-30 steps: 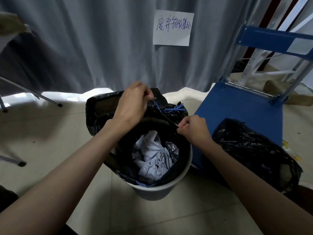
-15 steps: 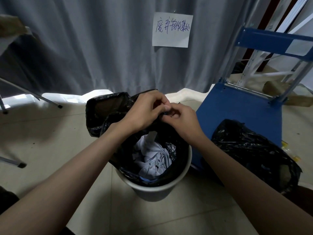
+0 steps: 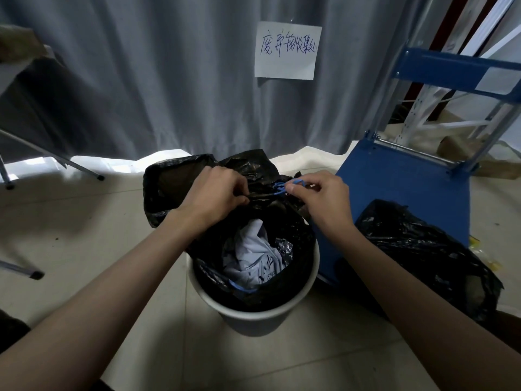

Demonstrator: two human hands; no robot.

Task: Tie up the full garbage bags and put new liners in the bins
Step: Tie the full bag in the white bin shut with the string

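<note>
A black garbage bag [image 3: 298,235] of thin, glossy, crinkled plastic lines a round white bin [image 3: 253,311] that stands on the tiled floor [image 3: 84,249] near the middle of the scene. The bag's mouth is open, and crumpled white paper or cloth [image 3: 251,258] with dark markings lies inside; what it is cannot be made out. The far edge of the bag is gathered up above the rim into a narrow twisted strip between the two hands. The left hand [image 3: 214,196] has its fingers curled tight on the left end of that strip, the fingertips tucked out of sight under the knuckles. The right hand [image 3: 324,198] pinches a thin blue drawstring [image 3: 282,186] between thumb and forefinger at the strip's right end, the other fingers curled; the string's small loops stick out just beyond the thumb, and how it runs through the bag's hem is hidden. A loose flap of the bag droops over the bin's far left side. To the right, a second black bag [image 3: 423,255], lumpy and shiny, sits on the floor against a blue flat cart [image 3: 408,193] with a metal handle frame, its right part cut off by the edge. Behind hangs a pleated grey curtain [image 3: 141,80] bearing a white sheet [image 3: 287,50] with handwritten characters.
</note>
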